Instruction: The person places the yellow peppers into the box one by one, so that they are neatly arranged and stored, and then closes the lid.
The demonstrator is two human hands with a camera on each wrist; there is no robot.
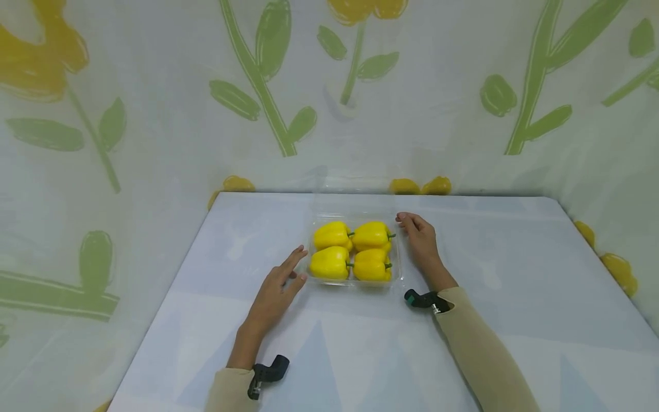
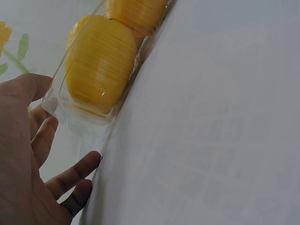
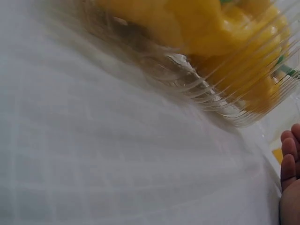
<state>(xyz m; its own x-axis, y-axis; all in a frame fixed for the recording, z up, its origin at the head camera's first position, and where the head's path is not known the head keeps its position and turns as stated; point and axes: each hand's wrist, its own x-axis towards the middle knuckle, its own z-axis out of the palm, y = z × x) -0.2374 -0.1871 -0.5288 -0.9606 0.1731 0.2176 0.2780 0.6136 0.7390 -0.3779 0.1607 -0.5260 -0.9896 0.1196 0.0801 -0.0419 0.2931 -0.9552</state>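
Observation:
Several yellow bell peppers (image 1: 372,235) lie on their sides in a clear plastic container (image 1: 355,282), their green stems pointing right. Its transparent lid (image 1: 355,200) stands folded back at the far side, faint against the wall. At the container's left side is my left hand (image 1: 273,294), its fingers spread. In the left wrist view, the left thumb (image 2: 37,86) is at the container's corner. Beside the back right corner is my right hand (image 1: 421,243), with loosely bent fingers. Whether its fingertips touch the lid is hard to see; the right wrist view shows only some fingers (image 3: 289,159).
A white table (image 1: 515,257) with pale blue shapes carries the container near its far edge. Behind it rises a light wall covering (image 1: 437,114) printed with green leaves and yellow flowers. Each wrist wears a black camera mount (image 1: 270,372).

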